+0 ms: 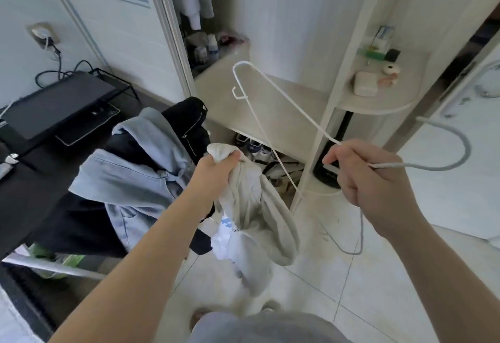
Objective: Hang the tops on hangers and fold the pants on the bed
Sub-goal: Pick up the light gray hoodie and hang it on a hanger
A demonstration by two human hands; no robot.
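Cream top (251, 207), bunched, hangs above the tiled floor (351, 302), its upper end gripped in the left hand (216, 169). Right hand (365, 174) curls round the neck of a wire hanger (284, 104). Recommended: find and spread the neckline, then feed one hanger shoulder through. Denim jacket (130, 177) heaped just left.

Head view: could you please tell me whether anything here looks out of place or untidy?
Yes: a blue denim jacket and a black garment lie heaped at the left, unhung. The left hand grips a pale top in a crumpled bunch.
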